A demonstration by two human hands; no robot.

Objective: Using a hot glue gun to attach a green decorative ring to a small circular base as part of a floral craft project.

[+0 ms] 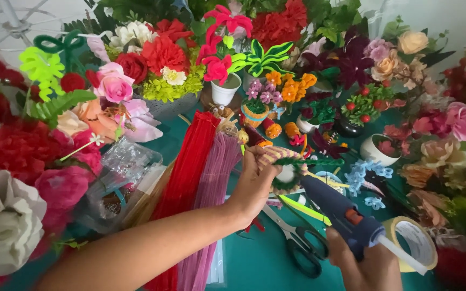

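Pinching a small pipe-cleaner piece of striped pink and fuzzy green stems (pixel 287 161) above the teal surface (pixel 260 264), the person's left hand (pixel 254 180) has its grip closed on the piece near its upper end. The right hand (pixel 365 264) is wrapped tight around the handle of a dark blue glue gun with an orange trigger (pixel 335 207), whose nozzle points up and left, just beside the green loop of the piece. A white glue stick (pixel 403 254) juts from the gun's back end. Below the left hand lie black-handled scissors (pixel 297 242) flat on the surface. A bundle of red pipe cleaners (pixel 187 167) and a bundle of mauve ones (pixel 214 178) lie side by side under the left forearm. A roll of tan tape (pixel 416 242) sits near the right hand. Artificial flowers (pixel 163 59) crowd all around.
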